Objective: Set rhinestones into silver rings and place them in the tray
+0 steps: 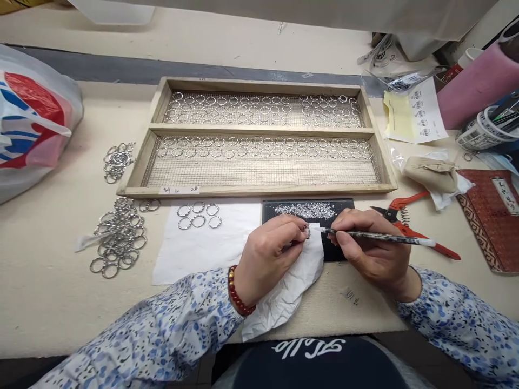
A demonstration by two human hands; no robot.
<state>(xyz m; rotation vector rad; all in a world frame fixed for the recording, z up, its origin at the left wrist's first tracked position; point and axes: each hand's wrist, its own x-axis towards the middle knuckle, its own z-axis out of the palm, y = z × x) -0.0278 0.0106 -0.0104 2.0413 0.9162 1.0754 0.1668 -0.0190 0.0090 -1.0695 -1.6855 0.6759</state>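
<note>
Between the thumb and fingertips of my left hand [272,249] is a small silver ring [308,232], mostly hidden by the fingers. A crumpled white tissue [284,302] hangs beneath that hand. My right hand [373,248] grips a slim, pen-like tool [385,236] with a patterned shaft, its pale tip pointing at the ring; whether they touch I cannot tell. Behind both hands lies a black pad [346,208] scattered with tiny shiny stones [306,209]. Several finished-looking rings [198,221] sit in two rows on white paper [170,259] to the left.
A wooden tray with mesh bottom [259,191] holds many rings in rows. Loose ring piles [117,240] lie left, near a plastic bag [32,124]. Red-handled cutters [405,216], a red booklet [488,221], a pink cylinder [478,81] and a pen cup [474,132] stand right.
</note>
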